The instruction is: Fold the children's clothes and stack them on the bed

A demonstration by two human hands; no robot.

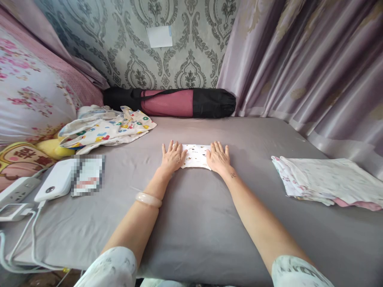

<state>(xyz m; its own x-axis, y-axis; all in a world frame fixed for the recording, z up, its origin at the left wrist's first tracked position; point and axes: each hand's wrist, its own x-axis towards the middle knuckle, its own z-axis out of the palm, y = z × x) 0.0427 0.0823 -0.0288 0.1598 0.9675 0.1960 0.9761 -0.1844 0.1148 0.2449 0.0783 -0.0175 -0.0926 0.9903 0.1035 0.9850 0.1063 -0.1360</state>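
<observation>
A small white cloth (196, 156) with a scattered print lies flat on the grey sheet, about mid-bed. My left hand (173, 156) rests palm down on its left edge, fingers spread. On the opposite edge my right hand (219, 155) lies flat too, its fingers apart. Both hands press on the cloth without gripping it. The cloth's two side edges are partly hidden under the hands. Whether it is folded in layers I cannot tell.
To the right lies a stack of folded cloths (332, 179). A crumpled printed cloth (113, 127) sits at the left, near a pillow (32, 91). A white power bank (56, 181) and a power strip (18, 189) with cables occupy the left edge. A rolled mat bag (167, 103) lies along the wall.
</observation>
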